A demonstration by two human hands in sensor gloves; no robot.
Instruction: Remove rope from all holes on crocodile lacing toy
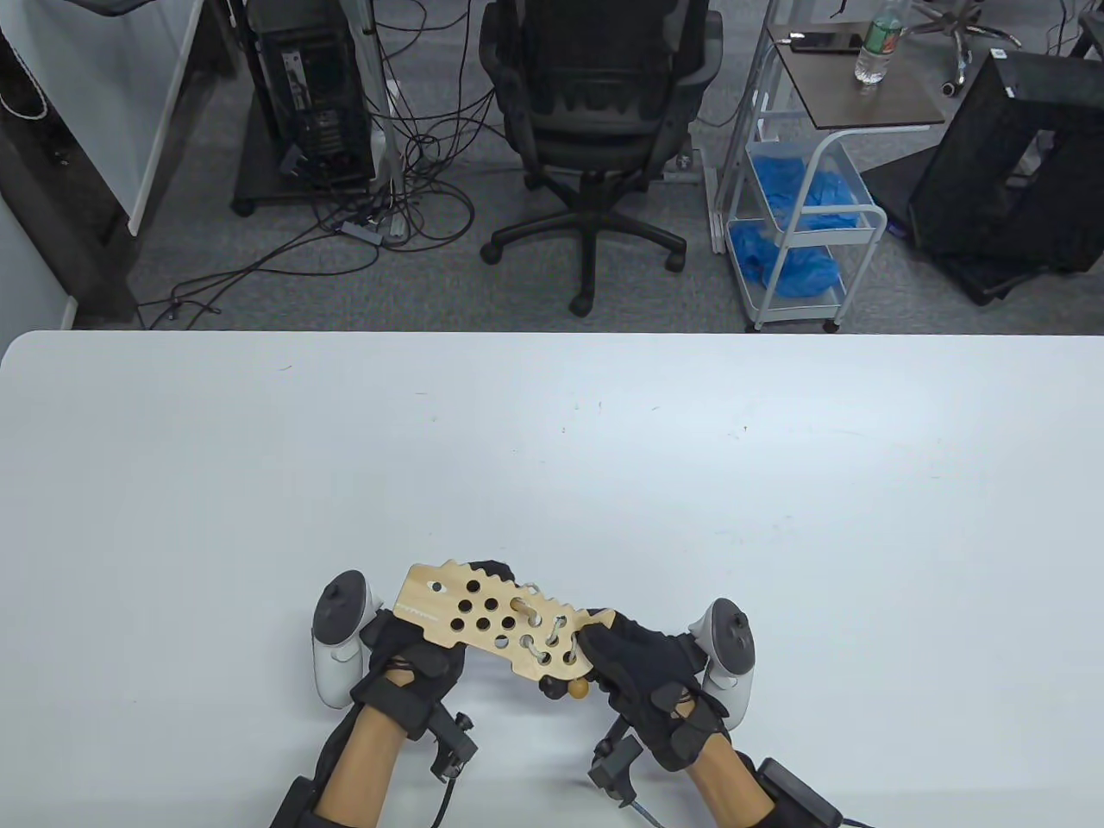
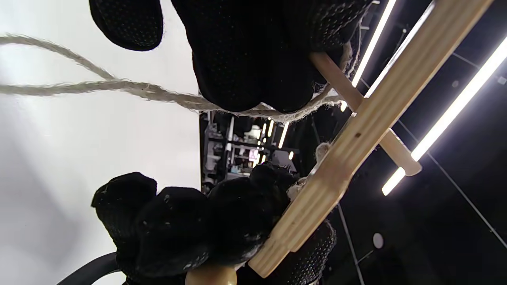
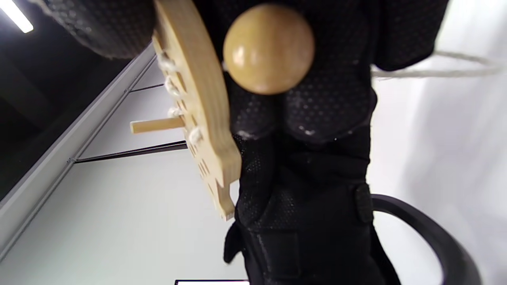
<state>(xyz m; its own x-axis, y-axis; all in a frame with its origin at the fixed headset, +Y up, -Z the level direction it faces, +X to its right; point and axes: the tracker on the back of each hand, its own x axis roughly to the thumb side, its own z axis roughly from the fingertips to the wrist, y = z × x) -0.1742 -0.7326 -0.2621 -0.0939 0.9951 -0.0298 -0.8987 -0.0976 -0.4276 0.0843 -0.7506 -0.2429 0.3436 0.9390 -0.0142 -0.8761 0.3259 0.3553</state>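
Observation:
The wooden crocodile board (image 1: 483,608) is held a little above the table near its front edge, between both hands. White rope (image 1: 543,640) runs through holes at its tail half. A wooden peg (image 1: 522,606) pokes up through one hole, and a wooden ball (image 1: 576,688) hangs at the near edge. My left hand (image 1: 414,651) holds the head end from beneath; its fingers (image 2: 253,59) lie on the peg's (image 2: 352,99) lower end and the rope (image 2: 119,85). My right hand (image 1: 634,660) grips the tail end. In the right wrist view the ball (image 3: 269,47) sits against the glove, beside the board (image 3: 198,99).
The white table (image 1: 552,448) stretches wide beyond the hands. Past its far edge stand an office chair (image 1: 595,112), a white cart (image 1: 802,198) and floor cables. A loose length of rope (image 3: 435,71) trails under the board.

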